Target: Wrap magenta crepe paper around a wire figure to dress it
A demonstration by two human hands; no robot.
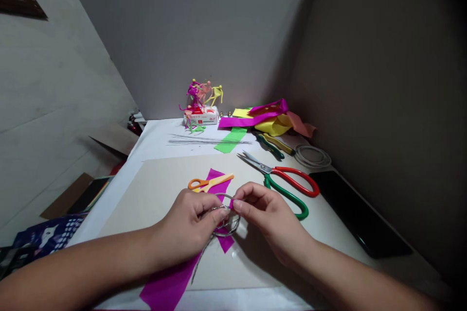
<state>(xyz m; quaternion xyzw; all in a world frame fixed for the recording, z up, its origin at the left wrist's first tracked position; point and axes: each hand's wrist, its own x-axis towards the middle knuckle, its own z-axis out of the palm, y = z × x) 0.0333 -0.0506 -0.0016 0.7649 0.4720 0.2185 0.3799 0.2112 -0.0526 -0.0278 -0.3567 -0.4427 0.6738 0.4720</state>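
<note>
A thin wire loop (229, 233) stands roughly upright just above the middle of a beige board (146, 204), with its twisted join held at the side nearer the left hand (188, 223). That hand is closed, its thumb and fingers curled around the join so that they hide part of the wire. A loose wire tail (197, 262) runs from the loop down and toward the person's left. The right hand (264, 218) comes in from the other side, its fingers bent and its thumb and forefinger pinched at the upper right of the loop, on a small tip of a magenta paper strip (170, 279). The strip's long axis runs from the lower left up beneath the hands, and more magenta paper (219, 180) shows above them; whether it is the same piece is hidden. Just beyond the hands lie small orange-handled scissors (199, 183), while large red-and-green-handled scissors (288, 189) sit beside the right hand. Farther off are a green paper strip (230, 140), a bundle of straight wires (207, 140), and paper figures (200, 95) on a white box (200, 116).
</note>
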